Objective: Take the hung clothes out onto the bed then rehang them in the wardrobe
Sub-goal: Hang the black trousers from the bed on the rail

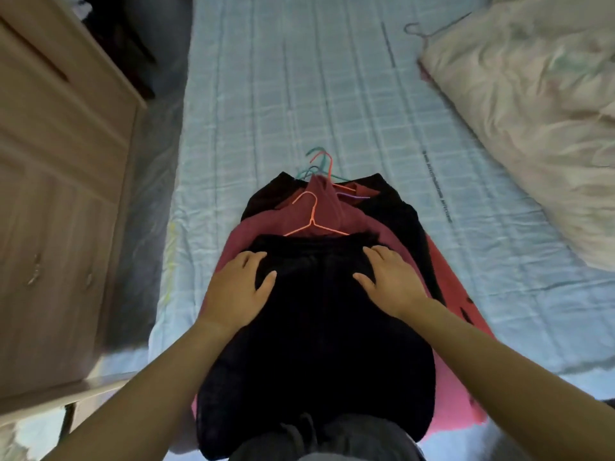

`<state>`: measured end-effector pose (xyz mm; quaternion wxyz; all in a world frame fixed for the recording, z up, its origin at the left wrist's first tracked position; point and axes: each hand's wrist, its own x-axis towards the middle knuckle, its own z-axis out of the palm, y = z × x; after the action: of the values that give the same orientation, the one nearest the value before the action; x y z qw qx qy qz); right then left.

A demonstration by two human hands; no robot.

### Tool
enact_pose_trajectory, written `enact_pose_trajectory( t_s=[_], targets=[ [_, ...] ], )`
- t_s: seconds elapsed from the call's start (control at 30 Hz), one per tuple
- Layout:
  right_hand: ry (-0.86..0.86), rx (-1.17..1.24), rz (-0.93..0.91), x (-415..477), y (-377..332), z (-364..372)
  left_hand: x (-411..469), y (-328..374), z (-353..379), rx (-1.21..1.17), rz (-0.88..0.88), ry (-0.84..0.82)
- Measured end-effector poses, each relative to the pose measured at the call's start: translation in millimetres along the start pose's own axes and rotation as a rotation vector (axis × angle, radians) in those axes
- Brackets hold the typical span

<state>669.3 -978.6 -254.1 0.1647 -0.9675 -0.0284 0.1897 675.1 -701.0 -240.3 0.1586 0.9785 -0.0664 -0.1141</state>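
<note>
Frame was dim with a cool bluish cast; bed sheet (299, 94) upper centre was the brightest area. Black garment (316, 314) was crushed, no fabric detail. Wardrobe (50, 194) at left was smeared by blur. Wide-angle lens bowed the edges; overall focus was soft.

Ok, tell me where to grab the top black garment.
Grip the orange hanger at its neck, just below the hook, reaching from above at the pile's far end. It lies flat and exposed on the maroon garment, and its arms run into the black garment.
</note>
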Motion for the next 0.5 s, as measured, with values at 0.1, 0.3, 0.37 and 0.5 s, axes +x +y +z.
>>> enact_pose_trajectory(
  t_s=[0.1, 0.3, 0.37, 0.5],
  targets=[
    [-0.081, -0.021, 0.008, 42.5, 21.9, 6.0, 35.4, -4.8, 17.8, -0.010, -0.102, -0.048],
    [-0.168, 0.001, 0.041, 115.6, 54.3, 44.8, 104.5, -21.6, 65.0, -0.017, -0.187, -0.098],
    [-0.173, 0.021, 0.050, 132.3, 58.6, 57.4, 120.4, -27.2, 79.9, 0.023, -0.183, -0.118],
    [-0.143, 0.049, 0.078, 147.8, 57.6, 73.0, 137.3, -39.5, 101.8, 0.060, -0.160, -0.164]
  ],
)
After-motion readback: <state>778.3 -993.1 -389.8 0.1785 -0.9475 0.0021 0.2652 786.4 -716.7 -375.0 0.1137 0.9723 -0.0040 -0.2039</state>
